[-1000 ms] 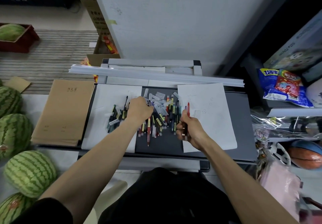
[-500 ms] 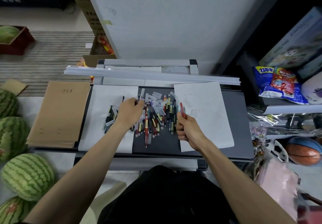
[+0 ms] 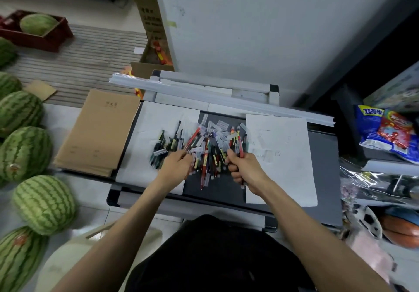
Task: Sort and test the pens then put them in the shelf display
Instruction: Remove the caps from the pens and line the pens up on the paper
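A heap of several pens (image 3: 210, 146) with clear caps lies on the dark table (image 3: 322, 155), between two white paper sheets. My left hand (image 3: 176, 165) sits at the heap's near left edge and pinches a red pen (image 3: 192, 137) that slants up and right. My right hand (image 3: 243, 168) is a fist at the heap's right edge, gripping a red pen (image 3: 240, 150) upright. The right sheet (image 3: 285, 155) carries faint scribbles. The left sheet (image 3: 158, 121) has dark pens (image 3: 165, 146) lying on it.
A stack of brown notebooks (image 3: 97, 133) lies left of the table. Long white strips (image 3: 226, 101) run along the table's far edge. Several watermelons (image 3: 43, 203) sit on the floor at left. Snack bags (image 3: 387, 130) and balls (image 3: 401, 230) fill the shelf at right.
My left hand drew back toward me from the heap's middle and now pinches a red pen. My right hand kept its grip on its red pen and shifted slightly.
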`<move>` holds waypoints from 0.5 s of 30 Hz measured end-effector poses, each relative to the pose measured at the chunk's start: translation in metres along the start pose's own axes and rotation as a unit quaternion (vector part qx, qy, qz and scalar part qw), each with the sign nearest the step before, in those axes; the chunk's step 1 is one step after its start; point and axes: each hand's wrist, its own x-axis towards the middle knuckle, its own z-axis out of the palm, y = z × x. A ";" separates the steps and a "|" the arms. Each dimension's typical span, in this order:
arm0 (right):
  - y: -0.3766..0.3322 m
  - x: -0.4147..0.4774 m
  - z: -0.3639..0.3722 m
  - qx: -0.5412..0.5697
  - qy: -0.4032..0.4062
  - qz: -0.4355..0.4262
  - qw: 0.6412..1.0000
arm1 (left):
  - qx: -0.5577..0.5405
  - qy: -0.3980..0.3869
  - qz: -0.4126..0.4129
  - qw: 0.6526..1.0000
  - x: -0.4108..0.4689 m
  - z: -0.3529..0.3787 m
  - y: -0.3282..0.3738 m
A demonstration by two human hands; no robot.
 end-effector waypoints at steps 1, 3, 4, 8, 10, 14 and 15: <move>-0.004 0.003 0.000 -0.057 0.000 -0.023 0.998 | -0.010 0.003 -0.003 1.000 -0.002 0.000 -0.002; -0.014 0.008 0.001 -0.267 0.009 -0.113 0.957 | -0.040 0.015 -0.008 0.999 -0.006 -0.003 -0.005; -0.021 0.011 0.003 -0.396 0.005 -0.166 0.903 | -0.055 0.024 -0.011 0.998 -0.008 -0.004 -0.007; -0.051 0.017 0.023 -0.712 -0.072 -0.295 0.634 | -0.135 0.042 -0.024 0.990 -0.019 -0.009 -0.018; -0.061 0.021 0.039 -0.763 -0.105 -0.323 0.551 | -0.154 0.072 -0.041 0.985 -0.024 -0.013 -0.026; -0.066 0.031 0.059 -0.806 -0.147 -0.340 0.461 | -0.186 0.122 -0.065 0.973 -0.038 -0.022 -0.036; -0.066 0.033 0.061 -0.812 -0.152 -0.339 0.449 | -0.199 0.128 -0.072 0.969 -0.042 -0.024 -0.037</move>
